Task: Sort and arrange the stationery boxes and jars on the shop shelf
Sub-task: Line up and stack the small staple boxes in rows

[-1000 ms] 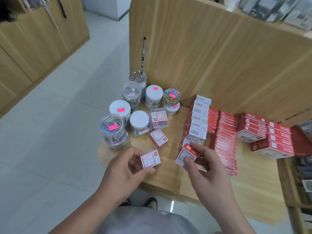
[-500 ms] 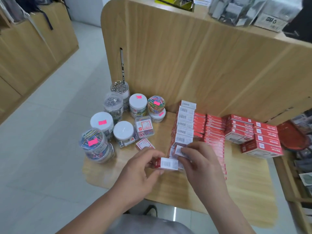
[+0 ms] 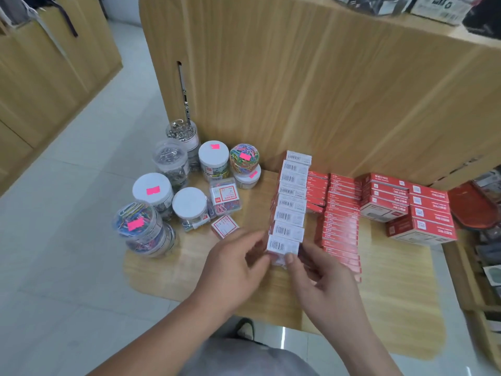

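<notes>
While a second ago each hand held its own little red-and-white box apart in front of the stock, now the left hand [image 3: 233, 264] and the right hand [image 3: 322, 280] meet at lower centre of the frame on one small box [image 3: 282, 246]. It sits barcode side up, pressed against the near end of the row of barcode boxes [image 3: 291, 202] that runs up the middle of the shelf [image 3: 393, 283]. The left hand's fingers curl against the box's left side, and the right hand's thumb lies on its near face with the fingers along its right side, so the two hands pinch it between them. A sliver of red and white shows just beneath the thumb; whether that is the second box tucked under or a face of the same one cannot be told. Half a second ago the boxes were only arriving at the row, side by side. Now the row reads longer toward the bottom of the frame, which suggests this pair is nearly filed and needs only squaring up and release. One loose box [image 3: 224, 226] lies flat left of the row, just above the left hand and below a clear box [image 3: 225, 196] of coloured clips, and it looks the likely next pick. The jars [image 3: 153, 189] cluster at centre left, some stacked two high, unmoved across all three pictures. Right of the row, the flat red boxes [image 3: 341, 221] and the larger red boxes [image 3: 423, 215] sit in their stacks as before.
</notes>
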Demonstrator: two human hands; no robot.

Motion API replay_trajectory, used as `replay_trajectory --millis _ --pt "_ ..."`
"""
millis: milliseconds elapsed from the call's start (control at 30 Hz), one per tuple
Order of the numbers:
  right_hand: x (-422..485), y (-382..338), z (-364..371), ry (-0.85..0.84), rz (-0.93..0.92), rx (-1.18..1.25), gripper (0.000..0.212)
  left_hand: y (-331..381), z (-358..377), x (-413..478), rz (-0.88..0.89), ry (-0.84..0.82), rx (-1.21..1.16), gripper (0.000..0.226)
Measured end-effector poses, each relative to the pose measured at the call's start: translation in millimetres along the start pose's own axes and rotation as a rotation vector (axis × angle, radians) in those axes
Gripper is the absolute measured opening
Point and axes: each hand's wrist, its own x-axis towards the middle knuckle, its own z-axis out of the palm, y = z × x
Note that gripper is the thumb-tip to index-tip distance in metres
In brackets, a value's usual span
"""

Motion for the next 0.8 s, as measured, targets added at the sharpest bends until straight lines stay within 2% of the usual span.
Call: replay_trajectory --millis 100,233,333,467,500,567,633,700,800 --pt "-1.0 3.8 3.1 0.019 -0.011 -0.025 0.034 -0.9 2.0 -1.1 0.047 -0.056 0.052 0.044" --pt "-2.4 9.2 4.5 0.063 0.004 -0.187 0.038 1.7 5.5 -5.4 0.066 -0.093 0.116 0.046" --pt "-3.5 8.2 6.2 0.072 -0.002 -0.167 0.04 4.6 3.7 -8.4 0.068 -0.107 0.12 0.047" --pt "-12.1 7.2 3.8 0.178 0.028 -0.114 0.036 -9.2 -17.9 -21.7 0.102 0.044 0.18 0.045" --pt "-14.0 7.8 2.6 0.221 0.038 -0.15 0.046 -16.3 -24.7 -23.2 0.081 0.082 0.233 0.046" --pt "-13.9 11.1 2.0 0.266 -0.039 -0.234 0.057 -28.4 -34.6 -21.2 0.015 0.077 0.371 0.053" --pt "-12.6 8.3 4.6 0.252 -0.134 -0.31 0.053 -33.4 -35.2 -18.3 0.002 0.027 0.471 0.06" --pt "-10.7 3.5 8.3 0.265 -0.196 -0.326 0.049 -34.5 -33.1 -17.8 0.032 0.027 0.446 0.054" --pt "-10.3 -5.3 12.4 0.324 -0.289 -0.342 0.036 -40.1 -33.5 -24.0 0.042 0.078 0.275 0.036"
